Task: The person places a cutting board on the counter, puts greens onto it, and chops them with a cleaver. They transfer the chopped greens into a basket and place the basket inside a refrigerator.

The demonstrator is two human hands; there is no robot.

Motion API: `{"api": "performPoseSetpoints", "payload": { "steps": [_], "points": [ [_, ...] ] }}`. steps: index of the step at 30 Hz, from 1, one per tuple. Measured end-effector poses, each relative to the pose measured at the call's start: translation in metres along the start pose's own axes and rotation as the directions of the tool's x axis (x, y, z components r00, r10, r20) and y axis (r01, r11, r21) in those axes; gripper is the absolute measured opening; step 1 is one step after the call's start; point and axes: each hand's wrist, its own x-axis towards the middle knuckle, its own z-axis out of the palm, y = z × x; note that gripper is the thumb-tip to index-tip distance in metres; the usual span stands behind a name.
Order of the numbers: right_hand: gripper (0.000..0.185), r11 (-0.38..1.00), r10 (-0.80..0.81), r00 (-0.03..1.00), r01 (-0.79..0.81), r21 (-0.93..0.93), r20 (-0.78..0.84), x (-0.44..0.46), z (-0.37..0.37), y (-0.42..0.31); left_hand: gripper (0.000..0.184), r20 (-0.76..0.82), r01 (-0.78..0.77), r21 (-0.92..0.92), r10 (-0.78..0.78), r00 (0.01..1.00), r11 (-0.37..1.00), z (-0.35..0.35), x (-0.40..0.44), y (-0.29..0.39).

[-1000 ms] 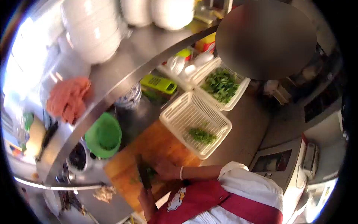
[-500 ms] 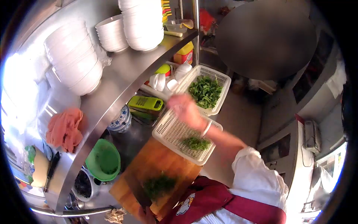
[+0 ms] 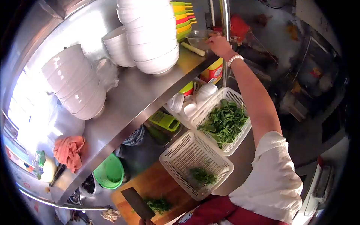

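Note:
A dark cleaver [image 3: 137, 203] is held by my left hand [image 3: 146, 222], whose fingers barely show at the bottom edge. Its blade lies over the wooden cutting board [image 3: 150, 182], beside chopped green herbs [image 3: 157, 204]. My right hand [image 3: 220, 44], with a beaded bracelet at the wrist, is stretched up to the metal shelf. Its fingers are drawn together at the rim of a clear bowl [image 3: 197, 38]; what they grip is too small to tell. Near that bowl lies a pale stick-like piece [image 3: 193, 49].
Stacked white bowls [image 3: 153, 41] and an orange-pink cloth [image 3: 69, 153] occupy the metal shelf [image 3: 123, 93]. Below are a white basket with some herbs [image 3: 180, 157], another with leafy greens [image 3: 202, 112], a green grater [image 3: 164, 120] and a green basin [image 3: 108, 171].
My right hand has left the chopped herbs, passed over the baskets and risen to the clear bowl on the shelf. My left hand still holds the cleaver. The view has shifted.

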Motion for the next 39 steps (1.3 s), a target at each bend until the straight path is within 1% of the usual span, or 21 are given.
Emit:
{"api": "performPoseSetpoints", "payload": {
  "steps": [3,6,8,11,14,15,16,17,21,24,26,27,28,29,30,31,32,33,34,37,39],
  "points": [
    [0.025,0.993,0.114,0.991,-0.114,0.002,-0.075,0.006,0.003,-0.003,0.012,-0.097,0.021,0.004,-0.021,0.995,1.000,0.017,-0.007,0.010],
    [0.027,0.924,0.275,0.960,-0.251,0.289,-0.045,0.015,-0.008,-0.005,0.007,-0.193,0.048,-0.011,-0.050,0.980,0.999,0.026,-0.005,0.009],
    [0.029,0.746,0.367,0.928,-0.333,0.577,0.061,0.027,0.010,0.020,0.005,-0.255,0.077,-0.023,-0.080,0.964,0.997,0.030,-0.005,0.005],
    [0.034,0.447,0.513,0.818,-0.512,0.733,0.259,0.037,-0.003,0.013,0.005,-0.196,-0.040,0.009,0.041,0.980,0.999,0.035,-0.002,0.000],
    [0.030,0.545,0.735,0.668,-0.484,0.685,-0.113,0.034,-0.023,-0.009,0.012,-0.229,-0.029,-0.033,0.021,0.973,0.999,0.051,-0.007,0.019],
    [0.024,0.636,0.615,0.739,-0.259,0.727,-0.275,0.016,-0.045,-0.029,0.008,-0.249,0.063,-0.133,-0.094,0.964,0.989,0.055,-0.010,0.027],
    [0.021,0.343,0.629,0.719,0.082,0.936,-0.294,0.009,-0.044,-0.036,0.011,-0.257,0.099,-0.055,-0.110,0.960,0.994,0.045,-0.009,0.015],
    [0.019,0.378,0.591,0.685,0.232,0.896,-0.427,-0.001,-0.053,-0.047,0.012,-0.244,0.118,-0.097,-0.139,0.960,0.988,0.056,-0.015,0.038],
    [0.015,0.356,0.536,0.728,0.265,0.896,-0.428,-0.093,-0.099,-0.153,0.010,-0.224,0.056,-0.178,-0.096,0.970,0.982,0.044,-0.008,0.018],
    [0.010,0.397,0.403,0.915,-0.198,0.896,0.024,-0.166,-0.101,-0.212,0.010,-0.231,0.078,-0.158,-0.113,0.966,0.984,0.029,-0.005,0.006],
    [0.014,0.413,-0.061,0.967,-0.201,0.888,0.248,-0.202,-0.089,-0.250,0.009,-0.246,0.054,-0.084,-0.073,0.966,0.995,0.017,-0.005,0.003],
    [0.013,0.257,-0.168,0.948,-0.223,0.940,0.271,-0.221,-0.069,-0.273,0.009,-0.268,0.066,-0.007,-0.066,0.961,0.998,0.012,-0.009,0.012],
    [0.013,0.277,-0.240,0.871,-0.362,0.890,0.429,-0.239,-0.065,-0.298,0.011,-0.279,0.058,0.060,-0.039,0.959,0.996,0.011,-0.010,0.016],
    [0.013,0.482,-0.403,0.857,-0.099,0.870,0.321,-0.262,-0.033,-0.314,0.015,-0.308,-0.010,-0.103,-0.023,0.951,0.995,-0.005,0.002,-0.023],
    [0.019,0.408,-0.487,0.821,-0.088,0.909,0.298,-0.286,-0.009,-0.330,0.013,-0.306,-0.012,-0.024,0.004,0.952,1.000,-0.015,0.008,-0.030],
    [0.026,0.345,-0.637,0.759,0.125,0.930,0.134,-0.298,0.005,-0.344,0.011,-0.341,-0.056,0.063,0.074,0.937,0.996,-0.030,0.021,-0.057],
    [0.028,0.355,-0.609,0.788,0.168,0.920,0.091,-0.289,0.000,-0.342,0.008,-0.361,-0.136,0.256,0.225,0.905,0.957,-0.044,0.031,-0.082],
    [0.031,0.360,-0.581,0.812,0.200,0.911,0.052,-0.280,-0.009,-0.344,0.011,-0.376,-0.080,0.146,0.131,0.918,0.986,-0.036,0.016,-0.055],
    [0.033,0.356,-0.557,0.830,0.221,0.908,0.016,-0.271,-0.018,-0.348,0.009,-0.349,-0.074,0.559,0.316,0.882,0.826,-0.052,0.028,-0.083],
    [0.045,0.661,-0.216,0.965,0.255,0.705,-0.147,-0.155,-0.071,-0.313,0.010,-0.375,-0.086,0.416,0.257,0.891,0.905,-0.045,0.012,-0.065],
    [0.047,0.788,-0.010,0.902,0.273,0.551,-0.432,-0.075,-0.111,-0.289,0.011,-0.382,-0.070,0.246,0.163,0.910,0.967,-0.043,0.004,-0.053]
  ]
}}
